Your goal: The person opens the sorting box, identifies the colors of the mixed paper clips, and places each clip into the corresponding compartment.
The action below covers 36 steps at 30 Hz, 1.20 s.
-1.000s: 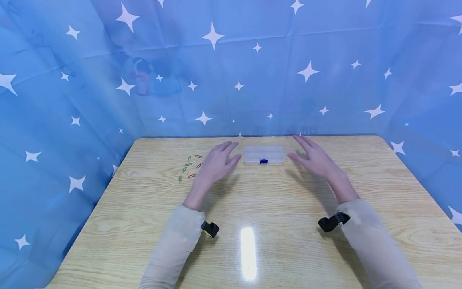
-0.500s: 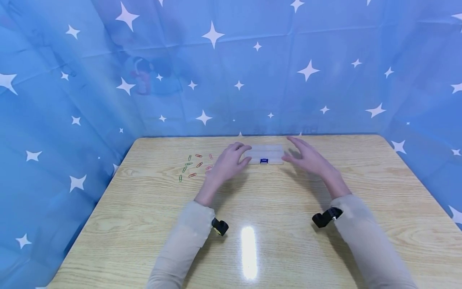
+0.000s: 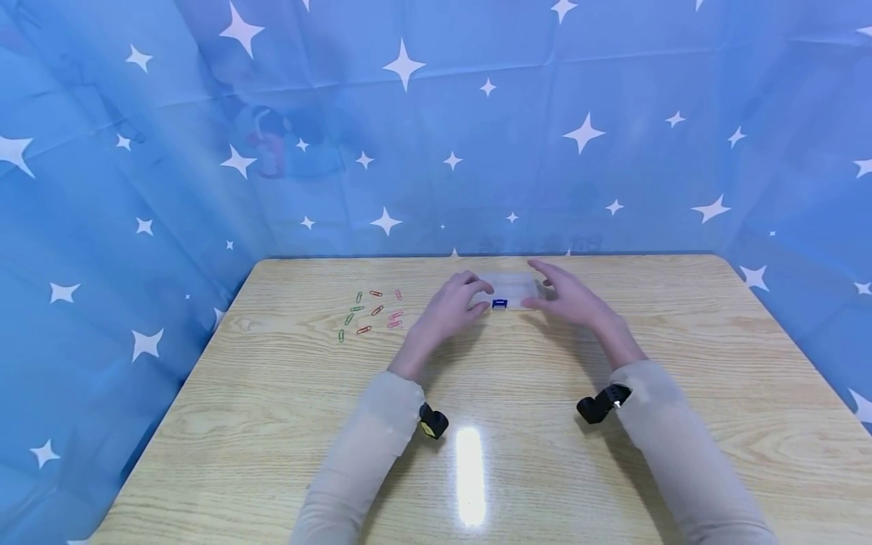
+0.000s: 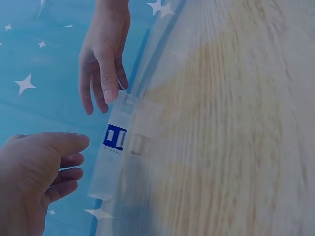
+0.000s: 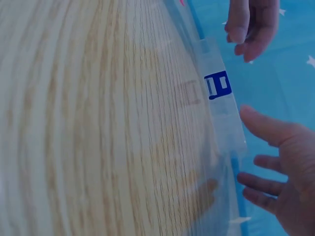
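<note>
A clear plastic box (image 3: 511,284) with a blue latch (image 3: 500,303) lies near the table's far edge, its latch side towards me. My left hand (image 3: 450,306) hovers at the box's left end, fingers loosely bent and thumb apart from them. Over its right end, my right hand (image 3: 575,303) stretches its fingers towards the back, thumb near the front edge. In the left wrist view, the left hand (image 4: 34,172) has nothing in its fingers. The right wrist view shows the right hand (image 5: 295,167) likewise holding nothing. Whether either hand touches the box, I cannot tell.
Several green, red and pink paper clips (image 3: 377,310) lie scattered on the wooden table (image 3: 272,424), left of my left hand. A blue curtain (image 3: 436,113) with white stars hangs behind and beside the table.
Both hands have moved inward over the box's ends, the left one rightward and the right one leftward. Pink paper clips formerly behind the left hand now show. The box has stayed put.
</note>
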Motion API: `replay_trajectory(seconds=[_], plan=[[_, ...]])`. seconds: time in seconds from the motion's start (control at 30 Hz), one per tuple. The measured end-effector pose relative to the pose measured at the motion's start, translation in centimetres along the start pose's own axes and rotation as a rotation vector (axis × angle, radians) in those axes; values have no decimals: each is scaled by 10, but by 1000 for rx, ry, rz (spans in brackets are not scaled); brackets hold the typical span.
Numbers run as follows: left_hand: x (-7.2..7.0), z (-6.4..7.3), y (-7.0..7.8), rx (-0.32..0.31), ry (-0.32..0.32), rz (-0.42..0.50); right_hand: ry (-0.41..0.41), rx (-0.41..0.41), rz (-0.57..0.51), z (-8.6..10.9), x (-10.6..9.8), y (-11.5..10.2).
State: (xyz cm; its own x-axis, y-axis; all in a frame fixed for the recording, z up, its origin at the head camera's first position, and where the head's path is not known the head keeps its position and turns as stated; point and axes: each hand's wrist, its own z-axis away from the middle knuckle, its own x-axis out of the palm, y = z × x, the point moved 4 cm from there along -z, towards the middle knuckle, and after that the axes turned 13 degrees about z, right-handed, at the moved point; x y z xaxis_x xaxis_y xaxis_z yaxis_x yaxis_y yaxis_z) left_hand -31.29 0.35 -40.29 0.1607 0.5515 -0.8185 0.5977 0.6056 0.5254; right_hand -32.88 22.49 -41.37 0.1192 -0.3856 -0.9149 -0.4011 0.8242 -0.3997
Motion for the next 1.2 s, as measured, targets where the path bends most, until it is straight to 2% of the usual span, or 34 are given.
replay_trajectory(seconds=[0.33,0.67,1.2], plan=[[14,-10,-8,-10,-18,13,-32,2,14,-7,6,-1],[21,-19,-12,-5,5,5,-42,34,4,-9,8,6],[24,-24,-26,18,111,232,-73,68,16,-12,10,9]])
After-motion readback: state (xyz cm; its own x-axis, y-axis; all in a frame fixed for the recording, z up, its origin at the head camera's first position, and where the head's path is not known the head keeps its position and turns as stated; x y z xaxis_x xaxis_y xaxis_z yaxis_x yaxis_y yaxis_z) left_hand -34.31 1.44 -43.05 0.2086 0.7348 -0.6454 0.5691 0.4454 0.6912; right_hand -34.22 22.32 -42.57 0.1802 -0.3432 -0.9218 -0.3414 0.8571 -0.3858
